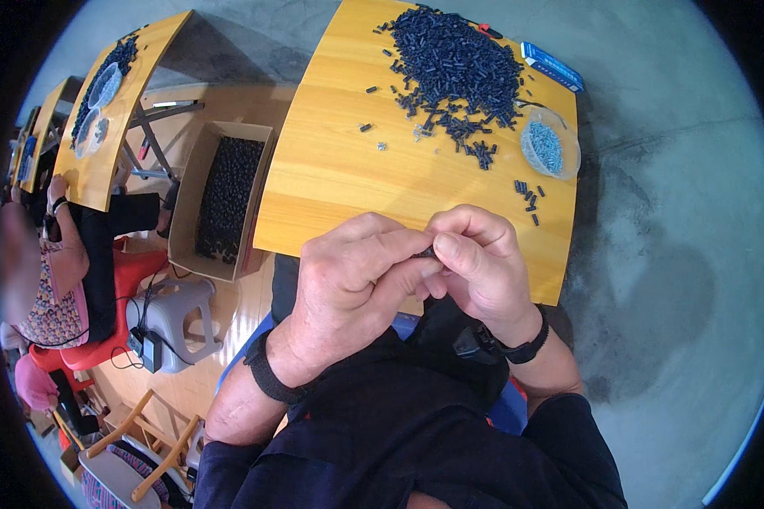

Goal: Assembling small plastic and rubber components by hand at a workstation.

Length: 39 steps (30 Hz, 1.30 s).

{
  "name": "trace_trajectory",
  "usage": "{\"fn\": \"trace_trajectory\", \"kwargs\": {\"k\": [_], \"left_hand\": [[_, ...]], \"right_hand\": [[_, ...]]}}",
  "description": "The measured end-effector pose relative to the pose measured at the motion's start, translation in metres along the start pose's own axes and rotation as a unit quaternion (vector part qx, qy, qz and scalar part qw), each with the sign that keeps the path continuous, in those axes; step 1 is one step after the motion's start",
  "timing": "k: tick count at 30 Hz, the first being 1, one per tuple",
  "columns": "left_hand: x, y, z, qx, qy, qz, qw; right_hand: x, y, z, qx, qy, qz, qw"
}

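Over the near edge of the yellow table, my left hand [348, 276] and my right hand [485, 270] meet fingertip to fingertip. Between the left thumb and forefinger shows a small dark cylindrical piece [427, 252], mostly covered by fingers. My right thumb and forefinger are pinched against its end; whether they grip something more is hidden. Farther back on the table lies a large heap of short black cylindrical pieces [458, 68]. A clear plastic bowl [572, 157] of small light-blue parts [545, 148] stands at the right edge, with several loose black pieces [530, 199] nearer me.
A blue-and-white box [553, 66] lies at the table's [331, 170] far right. Left of the table, a cardboard box [181, 229] of black pieces sits on the floor beside a grey stool [187, 318]. Another person [59, 271] sits at a second table [132, 102].
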<state>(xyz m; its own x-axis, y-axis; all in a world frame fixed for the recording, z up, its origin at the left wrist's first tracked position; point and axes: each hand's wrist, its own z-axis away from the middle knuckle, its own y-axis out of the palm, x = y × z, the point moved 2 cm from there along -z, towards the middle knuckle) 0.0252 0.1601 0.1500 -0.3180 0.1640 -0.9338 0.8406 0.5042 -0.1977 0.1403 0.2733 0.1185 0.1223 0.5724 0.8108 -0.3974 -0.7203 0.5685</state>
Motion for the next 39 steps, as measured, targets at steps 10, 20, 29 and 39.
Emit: {"fn": "trace_trajectory", "kwargs": {"k": [10,20,29,39], "left_hand": [[0.018,0.000,0.001,-0.014,0.017,-0.049,0.999],[0.021,-0.002,0.001,-0.021,0.000,-0.041,0.999],[0.019,-0.005,0.000,0.029,-0.112,0.021,0.993],[0.012,-0.009,0.000,0.015,-0.109,0.079,0.991]], "right_hand": [[0.000,0.003,-0.001,-0.025,0.063,-0.037,0.997],[0.002,0.015,0.000,-0.092,0.083,0.110,0.986],[0.007,0.011,0.000,-0.088,0.077,0.075,0.990],[0.008,0.009,0.000,-0.030,0.032,0.121,0.992]]}}
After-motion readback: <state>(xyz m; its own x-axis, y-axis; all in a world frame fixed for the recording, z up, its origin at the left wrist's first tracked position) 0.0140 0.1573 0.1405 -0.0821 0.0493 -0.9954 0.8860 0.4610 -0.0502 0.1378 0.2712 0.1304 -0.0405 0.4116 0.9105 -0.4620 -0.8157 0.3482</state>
